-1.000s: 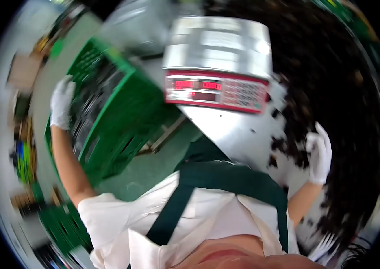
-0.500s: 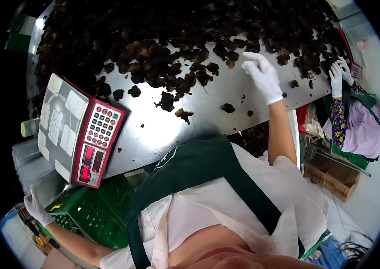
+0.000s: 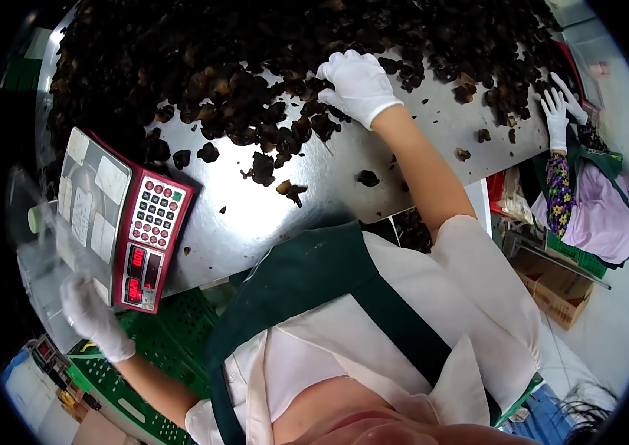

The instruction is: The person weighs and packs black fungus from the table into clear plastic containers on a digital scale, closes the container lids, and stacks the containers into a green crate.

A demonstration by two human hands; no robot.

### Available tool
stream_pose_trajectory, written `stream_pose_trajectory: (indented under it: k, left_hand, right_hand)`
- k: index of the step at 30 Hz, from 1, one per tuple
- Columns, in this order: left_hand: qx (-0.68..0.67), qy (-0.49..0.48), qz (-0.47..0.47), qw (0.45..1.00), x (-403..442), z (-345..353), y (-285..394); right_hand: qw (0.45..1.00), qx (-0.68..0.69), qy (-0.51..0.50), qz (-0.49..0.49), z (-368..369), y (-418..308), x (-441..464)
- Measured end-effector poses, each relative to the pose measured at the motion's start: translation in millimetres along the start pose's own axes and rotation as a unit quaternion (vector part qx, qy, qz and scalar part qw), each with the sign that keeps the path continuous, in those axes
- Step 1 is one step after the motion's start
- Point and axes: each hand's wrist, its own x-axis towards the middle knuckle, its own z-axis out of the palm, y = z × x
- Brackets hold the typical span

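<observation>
- The right hand (image 3: 359, 87) is now sitting farther left and deeper than a moment ago, its gloved fingers bending over the near fringe of the dark, leafy pieces (image 3: 210, 89); this shift is seemingly putting the pieces within its touch.
- Those fingers are curling loosely, thumb standing apart; the palm is facing away, so whether they are gripping anything I cannot tell.
- The left hand (image 3: 97, 315) has been rising toward the scale (image 3: 155, 211), and blurred clear plastic (image 3: 51, 222) is now showing just beyond its fingertips, so that side is probably handling the plastic.
- Its fingers are bending partway; blur is hiding whether they are holding the plastic.
- The scale's edge is lying close to the left fingers, on their right, and a green crate (image 3: 169, 341) is sitting below.
- Bare metal table (image 3: 247, 230) is stretching from the right fingers back toward the body, leaving room there; the heap is crowding their far side.
- A co-worker's hands (image 3: 556, 122) are working well apart, off to their right.
</observation>
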Motion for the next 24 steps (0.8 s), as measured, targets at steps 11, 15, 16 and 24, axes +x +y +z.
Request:
stream_pose_trajectory:
  k: [11, 15, 16, 24]
  left_hand:
    - [0.049, 0.024, -0.012, 0.998, 21, 30, 112]
    - [0.116, 0.046, 0.141, 0.982, 23, 46, 113]
    - [0.121, 0.045, 0.142, 0.981, 20, 52, 112]
    - [0.111, 0.097, 0.077, 0.986, 19, 62, 134]
  right_hand:
    - [0.883, 0.44, 0.057, 0.15, -71, 65, -90]
    - [0.8, 0.523, -0.121, 0.268, -86, 129, -190]
    - [0.792, 0.51, -0.204, 0.266, -90, 136, -209]
    - [0.95, 0.272, 0.028, 0.15, -39, 54, -132]
